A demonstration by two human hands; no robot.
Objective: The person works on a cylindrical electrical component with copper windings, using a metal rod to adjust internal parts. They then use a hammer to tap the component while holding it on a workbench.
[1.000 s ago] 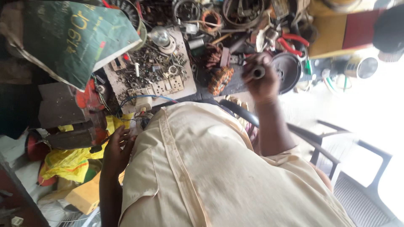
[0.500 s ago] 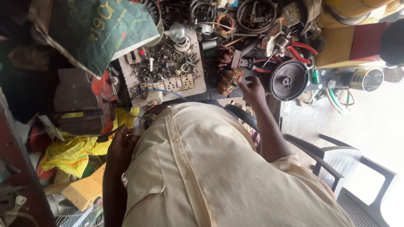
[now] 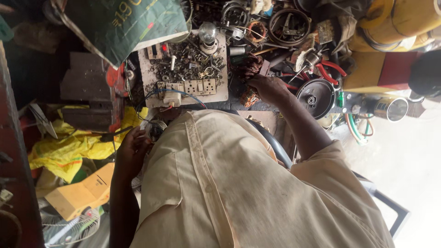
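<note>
My right hand point(image 3: 270, 87) reaches across the cluttered workbench. Its bent fingertips rest between a dark brown wound motor coil point(image 3: 251, 64) and a copper-coloured wound part point(image 3: 249, 98); what the fingers hold is hidden. My left hand point(image 3: 132, 148) is low at my left side, curled around a small round metal part point(image 3: 157, 130), with a black wire point(image 3: 112, 135) running off to the left. My beige shirt point(image 3: 239, 183) fills the lower middle of the view.
A white socket board point(image 3: 183, 87) strewn with screws and a bulb point(image 3: 207, 34) lies ahead. A black round motor cover point(image 3: 316, 97), red-handled pliers point(image 3: 327, 70), yellow cloth point(image 3: 69, 151), a cardboard box point(image 3: 82, 193), a fan guard point(image 3: 69, 227) and a green sack point(image 3: 124, 23) surround me.
My right hand has come down from beside the black round cover and moved left onto the bench by the wound coils. The left hand has stayed at my side.
</note>
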